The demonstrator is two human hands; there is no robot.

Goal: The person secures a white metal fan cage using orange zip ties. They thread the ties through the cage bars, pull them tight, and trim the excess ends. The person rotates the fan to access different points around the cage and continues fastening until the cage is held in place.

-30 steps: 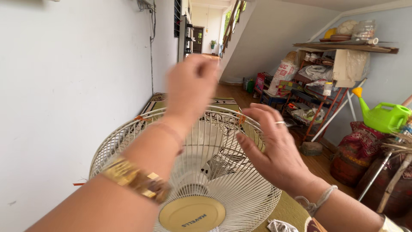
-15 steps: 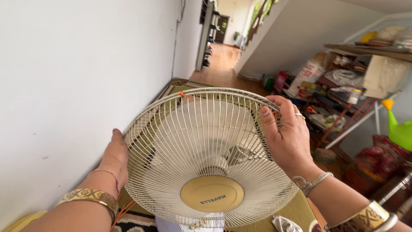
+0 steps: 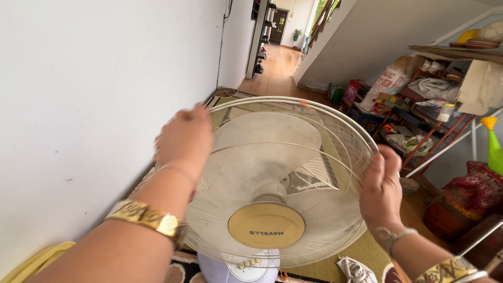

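The round white wire fan guard (image 3: 293, 173), in the centre of the frame, faces the camera, tilted back. The left hand (image 3: 183, 137) grips its upper-left rim, blurred; the right hand (image 3: 381, 189) pinches its right rim.

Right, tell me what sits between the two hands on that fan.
In the head view, the round wire fan guard spans from the left hand to the right hand, with the beige centre cap and pale blades behind it.
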